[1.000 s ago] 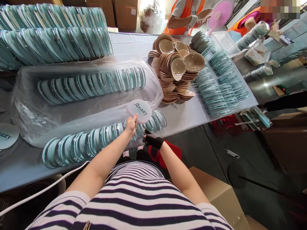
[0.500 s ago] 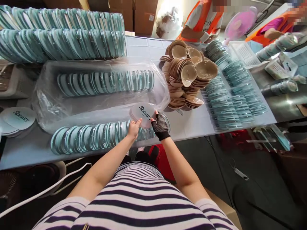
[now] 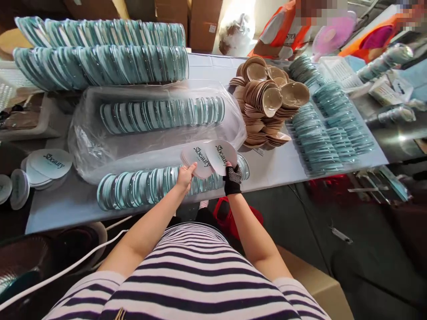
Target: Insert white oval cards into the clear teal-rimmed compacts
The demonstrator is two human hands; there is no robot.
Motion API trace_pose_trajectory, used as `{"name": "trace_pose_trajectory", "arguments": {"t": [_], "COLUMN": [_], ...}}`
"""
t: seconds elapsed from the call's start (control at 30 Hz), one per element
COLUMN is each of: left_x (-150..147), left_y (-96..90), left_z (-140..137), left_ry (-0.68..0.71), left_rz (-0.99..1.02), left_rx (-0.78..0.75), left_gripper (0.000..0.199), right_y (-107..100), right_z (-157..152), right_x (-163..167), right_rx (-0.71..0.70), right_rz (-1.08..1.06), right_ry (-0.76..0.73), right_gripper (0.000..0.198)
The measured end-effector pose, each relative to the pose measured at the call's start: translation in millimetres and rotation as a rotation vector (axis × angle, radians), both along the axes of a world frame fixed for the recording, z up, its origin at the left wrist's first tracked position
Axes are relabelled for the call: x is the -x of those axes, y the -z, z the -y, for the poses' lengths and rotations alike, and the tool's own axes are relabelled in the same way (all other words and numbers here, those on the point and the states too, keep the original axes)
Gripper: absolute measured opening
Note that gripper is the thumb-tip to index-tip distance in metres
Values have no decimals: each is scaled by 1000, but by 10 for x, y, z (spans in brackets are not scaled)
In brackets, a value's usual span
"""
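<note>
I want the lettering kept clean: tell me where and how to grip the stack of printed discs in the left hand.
I'd pinch the stack of printed discs at its near-left rim, coming from the near side, thumb on top, as the left hand does. It looks flat and round, that edge lies clear of the lettering, and the disc in the right hand overlaps its right side.

So this counter (image 3: 267, 171) has a pale cover and it's pretty packed: a long row of teal-tinted discs (image 3: 140, 189) runs along the near edge, with a big clear plastic bag (image 3: 88, 144) right behind it. There's also a heap of brown dish-like pieces (image 3: 255, 106), teal stacks (image 3: 316, 144) further right, and round printed cards (image 3: 50, 164) at the left end.
</note>
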State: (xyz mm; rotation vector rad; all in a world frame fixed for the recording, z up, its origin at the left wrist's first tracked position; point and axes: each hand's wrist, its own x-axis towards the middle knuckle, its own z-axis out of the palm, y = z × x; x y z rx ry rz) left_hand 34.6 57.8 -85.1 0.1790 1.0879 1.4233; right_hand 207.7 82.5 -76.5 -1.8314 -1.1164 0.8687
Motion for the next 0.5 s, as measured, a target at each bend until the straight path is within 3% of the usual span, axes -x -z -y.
{"name": "trace_pose_trajectory", "arguments": {"t": [0.13,0.2,0.3,0.4,0.5], "left_x": [269,310,266,191,165], "left_y": [5,24,71,137,196], "left_z": [-69,-134,-232,-295,-318], "left_ry": [-25,-26,47,124,162], "left_rz": [31,60,106,104,89], "left_rx": [4,9,32,71,89], "left_gripper": [23,18,16,15,12], "right_y": [145,234,334,351,297], "right_z": [660,1083,1594,1771,1600], "right_x": [-170,-221,-208,-105,39], "right_rx": [-157,-138,-71,27,212], "right_rz": [257,463,671,780,842], "right_ry": [215,176,-15,-197,-298], "right_gripper": [46,43,44,44,40]}}
